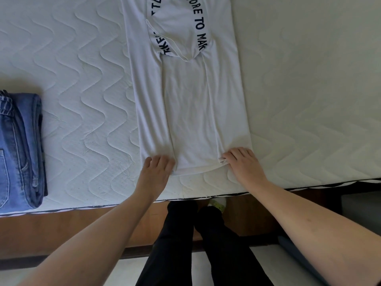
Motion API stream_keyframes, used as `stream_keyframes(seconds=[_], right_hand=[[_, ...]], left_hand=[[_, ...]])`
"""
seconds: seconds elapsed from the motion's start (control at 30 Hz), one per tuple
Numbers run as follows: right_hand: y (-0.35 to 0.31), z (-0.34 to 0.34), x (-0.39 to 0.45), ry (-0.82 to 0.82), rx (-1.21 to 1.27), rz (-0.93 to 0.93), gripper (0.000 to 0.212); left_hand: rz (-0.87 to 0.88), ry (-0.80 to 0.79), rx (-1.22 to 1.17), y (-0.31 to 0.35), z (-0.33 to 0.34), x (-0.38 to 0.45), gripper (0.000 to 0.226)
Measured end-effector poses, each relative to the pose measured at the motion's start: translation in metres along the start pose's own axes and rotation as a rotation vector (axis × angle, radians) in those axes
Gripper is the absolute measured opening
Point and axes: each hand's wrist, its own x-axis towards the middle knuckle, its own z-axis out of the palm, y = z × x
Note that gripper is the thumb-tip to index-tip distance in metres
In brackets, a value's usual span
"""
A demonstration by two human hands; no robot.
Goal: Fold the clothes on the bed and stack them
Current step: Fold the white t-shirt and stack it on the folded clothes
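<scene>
A white T-shirt (187, 104) with dark lettering lies lengthwise on the quilted mattress (82, 79), both sides folded inward into a long strip. Its hem is at the near edge of the bed. My left hand (157, 169) grips the hem's left corner, fingers curled into the cloth. My right hand (242, 162) pinches the hem's right corner, a small bunch of fabric under its fingertips. A folded pair of blue jeans (19, 149) sits at the left edge of the view, near the bed's front edge.
The mattress stretches bare to the right (309, 89) and between the shirt and jeans. Below the bed edge are a wooden bed frame (61, 230), my dark-trousered legs (185, 244) and a pale floor.
</scene>
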Motion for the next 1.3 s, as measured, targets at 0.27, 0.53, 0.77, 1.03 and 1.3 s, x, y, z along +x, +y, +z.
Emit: stream_keyframes(seconds=[0.27,0.53,0.77,1.03,1.3], right_hand=[[0.009,-0.019,-0.002,0.003,0.122,-0.046,0.044],[-0.005,-0.063,-0.026,-0.259,0.157,-0.07,0.033],[-0.035,-0.13,-0.069,-0.139,0.157,-0.106,0.028],[-0.062,-0.167,-0.109,-0.349,0.078,-0.135,0.029],[-0.072,-0.208,-0.105,-0.431,0.061,-0.151,0.028]], left_hand=[[-0.029,0.126,-0.275,-0.007,-0.022,-0.003,0.028],[-0.042,-0.104,-0.365,0.0,-0.084,-0.04,0.057],[-0.124,-0.269,-0.377,0.01,-0.124,-0.083,0.065],[-0.034,-0.339,-0.405,0.028,-0.167,-0.14,0.059],[0.017,-0.392,-0.446,0.026,-0.21,-0.162,0.041]])
